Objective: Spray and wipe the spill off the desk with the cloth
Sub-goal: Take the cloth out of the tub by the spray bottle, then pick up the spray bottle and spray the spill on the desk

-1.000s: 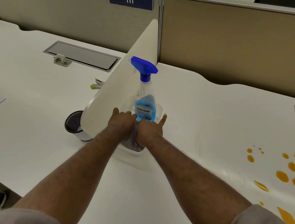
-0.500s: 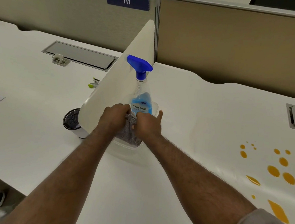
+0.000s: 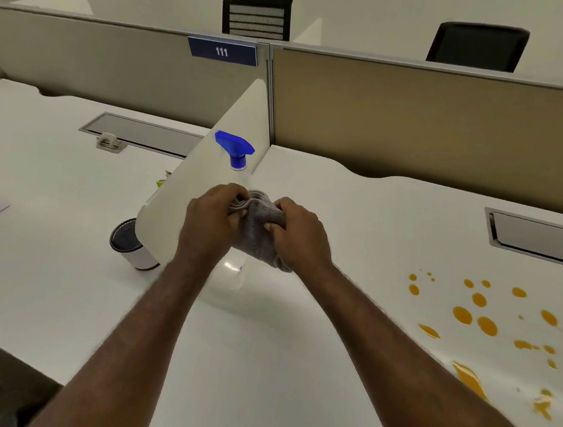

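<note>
Both hands, left [image 3: 210,221] and right [image 3: 300,231], pinch the bunched cloth [image 3: 255,224] above the tub, so a trailing fold could topple the bottle [image 3: 236,150] behind, well left of the spill [image 3: 481,316].

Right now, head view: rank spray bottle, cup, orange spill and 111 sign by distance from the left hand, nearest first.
1. Spray bottle: just behind the left hand, beside the divider.
2. Cup: to its left, at the divider's near end.
3. Orange spill: far right on the desk.
4. 111 sign: up on the back partition.
</note>
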A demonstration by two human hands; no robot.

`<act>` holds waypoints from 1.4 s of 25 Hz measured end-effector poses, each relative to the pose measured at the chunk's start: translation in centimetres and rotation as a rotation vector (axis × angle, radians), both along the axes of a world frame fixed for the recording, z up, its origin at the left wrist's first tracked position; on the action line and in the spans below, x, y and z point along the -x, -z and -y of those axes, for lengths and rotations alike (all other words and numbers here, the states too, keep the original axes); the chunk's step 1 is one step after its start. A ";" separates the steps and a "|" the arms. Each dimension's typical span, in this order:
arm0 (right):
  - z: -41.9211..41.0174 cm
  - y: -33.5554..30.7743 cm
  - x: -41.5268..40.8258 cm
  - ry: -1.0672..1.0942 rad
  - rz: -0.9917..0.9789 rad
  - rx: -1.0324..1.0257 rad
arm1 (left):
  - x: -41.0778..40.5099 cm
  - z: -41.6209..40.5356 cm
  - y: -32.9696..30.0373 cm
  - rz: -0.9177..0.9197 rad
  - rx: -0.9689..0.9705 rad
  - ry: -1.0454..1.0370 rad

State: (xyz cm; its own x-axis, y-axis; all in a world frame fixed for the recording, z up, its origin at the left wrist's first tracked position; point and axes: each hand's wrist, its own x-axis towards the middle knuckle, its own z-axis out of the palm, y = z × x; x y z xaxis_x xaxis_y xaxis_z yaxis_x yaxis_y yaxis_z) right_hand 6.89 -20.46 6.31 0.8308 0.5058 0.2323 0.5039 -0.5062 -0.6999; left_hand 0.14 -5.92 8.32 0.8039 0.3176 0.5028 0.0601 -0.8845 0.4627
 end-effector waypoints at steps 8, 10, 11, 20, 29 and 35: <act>11.3 2.8 -0.2 0.105 -0.091 0.050 | 0.2 10.3 3.6 -0.086 0.302 -0.007; 12.4 3.7 -0.4 0.065 -0.132 0.091 | 0.8 11.4 4.6 -0.103 0.295 -0.005; 12.8 4.1 -0.7 0.026 -0.161 0.110 | 1.2 11.7 5.1 -0.108 0.309 -0.002; 11.4 6.0 -3.9 -0.353 -0.628 0.292 | 5.2 10.9 9.6 -0.157 0.461 -0.018; -7.5 0.2 -8.4 -0.108 -0.409 -0.136 | 6.5 10.0 13.3 -0.152 0.614 0.005; -11.9 1.1 -10.2 -0.133 -0.437 -0.246 | 6.1 9.0 13.4 -0.132 0.609 0.014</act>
